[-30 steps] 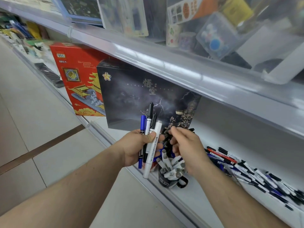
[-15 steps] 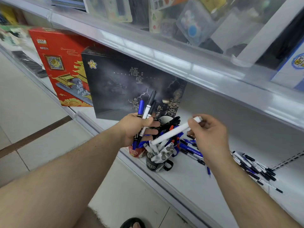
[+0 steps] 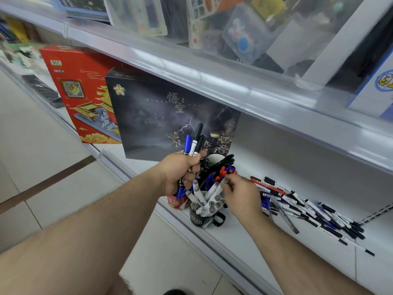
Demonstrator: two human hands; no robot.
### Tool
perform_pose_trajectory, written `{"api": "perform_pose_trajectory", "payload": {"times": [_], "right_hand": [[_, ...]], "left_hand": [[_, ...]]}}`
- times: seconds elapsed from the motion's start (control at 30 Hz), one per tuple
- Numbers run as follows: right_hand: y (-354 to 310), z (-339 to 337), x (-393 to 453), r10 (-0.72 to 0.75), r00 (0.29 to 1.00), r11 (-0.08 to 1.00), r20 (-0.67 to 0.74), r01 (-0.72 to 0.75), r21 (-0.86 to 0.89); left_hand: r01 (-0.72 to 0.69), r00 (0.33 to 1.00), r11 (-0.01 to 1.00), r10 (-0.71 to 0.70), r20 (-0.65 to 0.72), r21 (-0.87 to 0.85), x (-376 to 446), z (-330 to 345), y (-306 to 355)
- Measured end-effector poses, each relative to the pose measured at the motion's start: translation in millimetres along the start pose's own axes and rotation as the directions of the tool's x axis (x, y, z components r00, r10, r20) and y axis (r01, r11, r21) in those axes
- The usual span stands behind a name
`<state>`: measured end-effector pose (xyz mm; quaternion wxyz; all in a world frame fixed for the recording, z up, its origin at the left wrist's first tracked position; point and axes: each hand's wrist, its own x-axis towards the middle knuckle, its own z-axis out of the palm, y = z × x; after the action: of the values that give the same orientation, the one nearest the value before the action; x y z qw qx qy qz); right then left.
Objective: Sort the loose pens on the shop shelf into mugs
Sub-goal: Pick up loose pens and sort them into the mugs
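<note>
My left hand (image 3: 180, 173) grips a small bunch of pens (image 3: 194, 141), blue and black ones standing upright, above the mugs. A black mug (image 3: 200, 219) at the shelf's front edge holds several white markers with grey caps. My right hand (image 3: 240, 196) pinches the top of one white marker (image 3: 213, 191) that stands in this mug. A red mug (image 3: 177, 203) sits just left of it, partly hidden by my left hand. Behind them, further mugs hold black, red and blue pens (image 3: 223, 167). A pile of loose pens (image 3: 308, 207) lies on the shelf to the right.
A dark box (image 3: 161, 116) and a red building-set box (image 3: 80, 88) stand on the shelf behind and left of the mugs. The upper shelf's edge (image 3: 212, 81) overhangs the work area. Tiled floor (image 3: 42, 188) lies to the left.
My right hand took the white marker out of the left hand's bunch, swung it over and lowered it into the black mug. The left hand keeps the other pens.
</note>
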<state>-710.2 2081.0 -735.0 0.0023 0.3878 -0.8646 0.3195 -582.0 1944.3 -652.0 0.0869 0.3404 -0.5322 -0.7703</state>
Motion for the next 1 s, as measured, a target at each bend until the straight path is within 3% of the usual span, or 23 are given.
{"api": "perform_pose_trajectory", "payload": {"times": [0.1,0.17,0.3,0.43,0.53,0.6,0.67,0.77,0.87,1.0], "right_hand": [[-3,18,5,-0.024,0.987,0.976,0.162,0.058,-0.210],[-10,21,9,0.047,0.966,0.956,0.253,0.029,-0.290],[-16,20,23,0.191,0.927,0.943,0.322,-0.082,-0.323],[-17,11,23,0.176,0.909,0.945,0.378,-0.048,-0.323],[-30,-12,20,0.153,0.959,0.988,0.238,-0.152,-0.023],[-45,-35,19,0.161,0.985,0.938,0.055,-0.170,0.301],[-63,-57,16,0.174,0.985,0.861,-0.022,-0.141,0.488],[-82,-69,12,0.158,0.985,0.865,0.068,-0.171,0.471],[-84,-62,10,0.181,0.979,0.889,0.096,-0.204,0.410],[-76,-56,6,0.226,0.974,0.822,0.030,-0.207,0.530]], "left_hand": [[0.006,1.000,1.000,-0.006,0.009,-0.002,1,3,0],[0.009,1.000,1.000,-0.009,0.023,-0.005,2,4,-1],[0.004,0.999,1.000,-0.005,0.037,0.008,3,4,0],[-0.013,0.999,1.000,0.012,0.046,0.007,4,2,0],[-0.037,0.999,0.998,0.034,0.040,0.059,3,3,0],[-0.069,0.997,0.982,0.065,0.029,0.176,1,6,0],[-0.099,0.995,0.934,0.096,0.027,0.344,1,11,-3],[-0.144,0.989,0.814,0.145,0.043,0.563,3,20,-5],[-0.221,0.974,0.708,0.191,0.119,0.670,3,31,-6],[-0.263,0.964,0.766,0.179,0.198,0.586,-3,35,-4]]}}
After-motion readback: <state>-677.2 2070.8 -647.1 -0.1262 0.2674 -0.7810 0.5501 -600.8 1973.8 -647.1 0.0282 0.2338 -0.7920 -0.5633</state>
